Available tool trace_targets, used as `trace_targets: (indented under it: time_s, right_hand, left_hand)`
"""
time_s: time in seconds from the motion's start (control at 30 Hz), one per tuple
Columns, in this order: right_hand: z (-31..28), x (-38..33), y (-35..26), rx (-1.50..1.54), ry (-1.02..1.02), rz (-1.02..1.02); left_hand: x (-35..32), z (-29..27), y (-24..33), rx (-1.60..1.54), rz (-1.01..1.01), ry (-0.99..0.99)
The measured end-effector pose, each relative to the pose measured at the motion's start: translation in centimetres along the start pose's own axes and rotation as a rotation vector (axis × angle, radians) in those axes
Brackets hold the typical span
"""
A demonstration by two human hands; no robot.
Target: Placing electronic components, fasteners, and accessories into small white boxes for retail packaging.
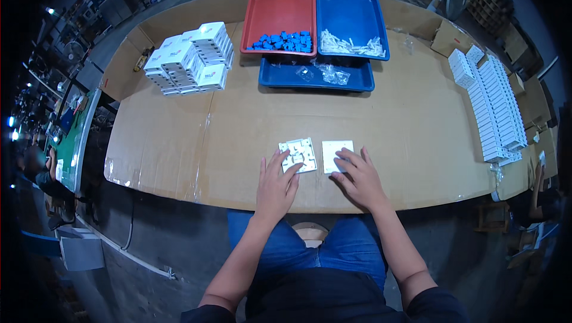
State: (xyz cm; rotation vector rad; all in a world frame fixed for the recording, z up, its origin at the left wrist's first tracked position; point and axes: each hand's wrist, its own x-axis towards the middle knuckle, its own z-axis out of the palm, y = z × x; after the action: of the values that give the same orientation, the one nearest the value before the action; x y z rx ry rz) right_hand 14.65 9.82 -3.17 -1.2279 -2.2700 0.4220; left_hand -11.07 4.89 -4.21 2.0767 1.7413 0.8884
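Side by side on the brown table lie two square white plastic pieces. The left one, a white plate [304,149] with raised, uneven moulding on its face, has the fingers of my left hand [278,181] on its left and lower edge. To its right is a flatter white plate [330,155]. The spread fingertips of my right hand [358,177] rest over its right part and hide some of it. Both hands have their fingers apart, and neither plate appears lifted off the table.
Beyond my hands stand a red tray [279,10] with small blue parts, a blue tray [350,13] with slim white parts, and a lower blue tray [316,83] holding clear bags. White boxes [189,61] are stacked at left; rows of white pieces [490,105] stand at right.
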Motion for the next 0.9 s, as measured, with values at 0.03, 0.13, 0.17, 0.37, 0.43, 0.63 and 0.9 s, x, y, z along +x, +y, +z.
trace_targets:
  time_s: [0.03,0.13,0.17,0.37,0.43,0.63,0.9]
  right_hand:
    - [0.1,1.1,0.3,-0.030,0.017,0.006]
    - [-0.5,3.5,1.1,-0.019,-0.010,-0.002]
    - [-0.9,4.3,1.5,-0.027,-0.063,-0.007]
    - [-3.1,14.7,5.9,-0.050,0.268,0.026]
    - [-3.6,18.5,8.5,-0.080,0.331,0.006]
    - [-1.9,25.0,13.4,-0.430,-0.114,0.255]
    - [-2.2,25.2,14.5,-0.306,0.007,0.287]
  left_hand:
    - [1.0,0.2,0.0,0.001,0.010,0.008]
    - [2.9,0.5,-0.5,0.026,0.012,0.028]
    - [3.0,0.8,-0.8,-0.001,0.000,0.028]
    - [2.9,0.3,-1.2,-0.039,0.010,0.048]
    - [3.0,0.4,-1.2,-0.051,0.014,0.051]
    - [2.8,0.9,-1.8,-0.124,0.021,0.121]
    - [2.9,0.6,-1.1,-0.104,0.016,0.122]
